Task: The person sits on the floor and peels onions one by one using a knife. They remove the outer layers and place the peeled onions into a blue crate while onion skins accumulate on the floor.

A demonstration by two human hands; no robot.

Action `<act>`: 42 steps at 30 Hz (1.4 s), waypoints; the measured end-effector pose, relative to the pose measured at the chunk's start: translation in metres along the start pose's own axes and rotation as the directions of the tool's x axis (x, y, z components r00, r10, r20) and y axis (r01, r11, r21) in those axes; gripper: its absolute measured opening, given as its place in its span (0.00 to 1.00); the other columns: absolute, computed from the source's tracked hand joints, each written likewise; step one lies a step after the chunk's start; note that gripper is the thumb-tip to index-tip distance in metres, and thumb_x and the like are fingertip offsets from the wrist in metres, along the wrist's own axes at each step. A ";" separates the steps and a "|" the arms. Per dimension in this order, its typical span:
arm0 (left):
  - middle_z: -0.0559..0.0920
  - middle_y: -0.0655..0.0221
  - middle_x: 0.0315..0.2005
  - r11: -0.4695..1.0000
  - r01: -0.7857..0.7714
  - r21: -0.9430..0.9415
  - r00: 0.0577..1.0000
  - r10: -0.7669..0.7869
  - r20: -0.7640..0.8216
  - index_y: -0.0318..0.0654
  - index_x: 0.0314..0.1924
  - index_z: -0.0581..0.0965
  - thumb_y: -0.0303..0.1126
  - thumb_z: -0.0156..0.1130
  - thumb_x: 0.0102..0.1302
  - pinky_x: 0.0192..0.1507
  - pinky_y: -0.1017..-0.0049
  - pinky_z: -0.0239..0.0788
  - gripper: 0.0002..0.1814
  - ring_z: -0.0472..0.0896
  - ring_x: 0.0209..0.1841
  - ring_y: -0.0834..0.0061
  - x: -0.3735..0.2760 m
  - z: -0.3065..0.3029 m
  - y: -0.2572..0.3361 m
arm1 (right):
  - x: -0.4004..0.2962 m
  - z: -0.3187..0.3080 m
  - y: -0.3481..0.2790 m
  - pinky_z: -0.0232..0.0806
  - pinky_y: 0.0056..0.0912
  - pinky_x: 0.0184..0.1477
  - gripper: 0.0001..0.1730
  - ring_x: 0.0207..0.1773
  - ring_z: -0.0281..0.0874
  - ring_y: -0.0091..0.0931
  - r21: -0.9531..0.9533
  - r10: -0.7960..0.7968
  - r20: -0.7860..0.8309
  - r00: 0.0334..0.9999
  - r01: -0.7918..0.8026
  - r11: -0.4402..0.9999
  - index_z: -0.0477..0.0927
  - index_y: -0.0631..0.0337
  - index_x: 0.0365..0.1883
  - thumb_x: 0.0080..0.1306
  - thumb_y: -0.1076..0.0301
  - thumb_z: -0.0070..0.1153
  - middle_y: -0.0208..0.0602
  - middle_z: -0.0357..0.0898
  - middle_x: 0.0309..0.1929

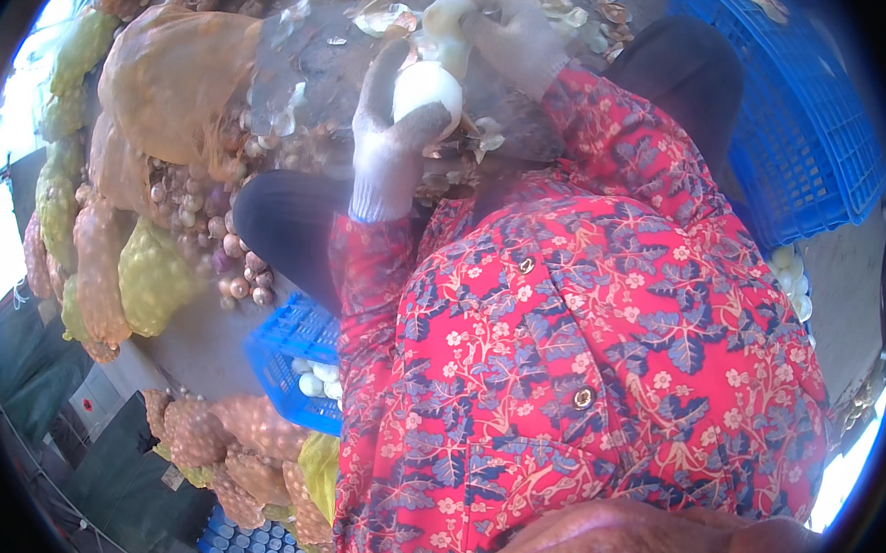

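My left hand (398,128), in a white knit glove with dirty fingers, grips a smooth white peeled onion (422,95). Its thumb and fingers wrap the onion from both sides. Just beyond it, my right hand (519,40), gloved too and blurred, pinches a pale onion layer (449,23). This layer hangs down close to the peeled onion; I cannot tell whether they touch. Beneath both hands lies a dark, dirty work surface (319,67) strewn with onion skins (381,14). No knife can be made out.
Unpeeled onions (251,278) spill out at the left beside an orange mesh sack (175,82). More filled net sacks (154,276) stand behind. A blue plastic crate (294,389) near my left side contains white onions (321,379). Another blue crate (788,144) is tilted at the right.
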State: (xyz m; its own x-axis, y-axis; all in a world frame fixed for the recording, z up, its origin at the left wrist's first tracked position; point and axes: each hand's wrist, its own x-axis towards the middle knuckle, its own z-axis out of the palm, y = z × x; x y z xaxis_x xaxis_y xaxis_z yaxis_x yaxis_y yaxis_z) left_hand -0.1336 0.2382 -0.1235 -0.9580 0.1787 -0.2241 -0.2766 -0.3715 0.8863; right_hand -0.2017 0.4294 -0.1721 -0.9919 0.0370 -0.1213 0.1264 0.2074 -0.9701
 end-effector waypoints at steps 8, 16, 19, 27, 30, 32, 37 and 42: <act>0.79 0.58 0.59 0.954 0.072 0.293 0.981 -0.016 -0.191 0.41 0.74 0.68 0.19 0.74 0.55 0.50 0.68 0.84 0.46 0.85 0.53 0.64 0.001 -0.001 0.020 | 0.006 -0.008 -0.005 0.69 0.32 0.17 0.33 0.16 0.76 0.23 -0.031 0.232 0.303 0.924 -0.234 0.972 0.83 0.63 0.53 0.71 0.37 0.62 0.36 0.87 0.27; 0.78 0.54 0.63 0.601 -0.073 0.796 0.989 0.145 -0.019 0.32 0.75 0.66 0.21 0.79 0.49 0.58 0.68 0.81 0.52 0.82 0.59 0.64 0.009 -0.017 -0.007 | -0.022 0.012 -0.033 0.58 0.29 0.13 0.26 0.12 0.69 0.23 0.044 0.279 0.562 0.779 -0.365 0.930 0.79 0.61 0.58 0.72 0.52 0.64 0.33 0.76 0.23; 0.78 0.54 0.63 0.589 -0.111 0.801 0.985 0.174 0.009 0.32 0.76 0.66 0.20 0.77 0.49 0.61 0.68 0.78 0.52 0.82 0.60 0.64 0.010 -0.017 -0.010 | -0.021 0.008 -0.035 0.65 0.30 0.14 0.26 0.14 0.75 0.26 0.089 0.293 0.578 0.761 -0.416 0.905 0.78 0.62 0.61 0.70 0.56 0.64 0.39 0.82 0.28; 0.76 0.55 0.65 0.539 -0.251 0.804 0.960 0.244 0.136 0.35 0.75 0.68 0.17 0.71 0.51 0.65 0.68 0.74 0.48 0.78 0.66 0.64 0.011 -0.016 -0.015 | -0.018 0.019 -0.004 0.70 0.31 0.14 0.27 0.18 0.81 0.29 0.207 0.204 0.513 0.834 -0.351 0.913 0.79 0.63 0.61 0.68 0.58 0.65 0.44 0.86 0.35; 0.76 0.56 0.66 0.577 -0.251 0.777 0.958 0.264 0.114 0.35 0.74 0.69 0.11 0.65 0.53 0.65 0.68 0.75 0.45 0.78 0.66 0.64 0.011 -0.014 -0.018 | -0.012 0.016 0.005 0.69 0.31 0.14 0.26 0.17 0.81 0.30 0.213 0.244 0.527 0.814 -0.405 0.889 0.80 0.67 0.58 0.67 0.58 0.65 0.44 0.86 0.34; 0.76 0.57 0.66 0.639 -0.241 0.731 0.964 0.244 0.105 0.35 0.74 0.70 0.07 0.59 0.54 0.65 0.69 0.76 0.44 0.78 0.66 0.64 0.013 -0.019 -0.023 | -0.012 0.016 0.010 0.68 0.31 0.13 0.25 0.16 0.80 0.30 0.277 0.226 0.510 0.830 -0.407 0.871 0.82 0.69 0.54 0.66 0.57 0.65 0.44 0.86 0.31; 0.78 0.57 0.65 0.745 -0.248 0.619 0.968 0.220 0.124 0.34 0.70 0.74 0.02 0.51 0.57 0.64 0.68 0.77 0.40 0.79 0.66 0.65 0.013 -0.032 -0.021 | -0.014 0.000 -0.018 0.63 0.29 0.12 0.26 0.14 0.78 0.29 0.076 0.266 0.547 0.794 -0.364 0.928 0.83 0.70 0.50 0.65 0.54 0.65 0.44 0.84 0.26; 0.84 0.60 0.56 0.649 -0.366 0.667 0.918 0.371 0.143 0.32 0.62 0.80 0.03 0.49 0.59 0.58 0.72 0.79 0.33 0.83 0.59 0.70 0.011 -0.046 -0.021 | -0.017 -0.010 -0.030 0.64 0.28 0.14 0.28 0.17 0.79 0.27 -0.039 0.258 0.661 0.704 -0.311 0.949 0.80 0.64 0.58 0.64 0.56 0.65 0.42 0.85 0.31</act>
State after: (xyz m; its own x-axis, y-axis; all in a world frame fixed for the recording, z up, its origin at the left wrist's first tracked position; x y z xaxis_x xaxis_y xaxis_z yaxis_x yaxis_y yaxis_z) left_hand -0.1416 0.2061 -0.1632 -0.9709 0.1567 0.1809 0.2214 0.3010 0.9276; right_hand -0.1885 0.4322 -0.1389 -0.6732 -0.5666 -0.4751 0.4293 0.2237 -0.8750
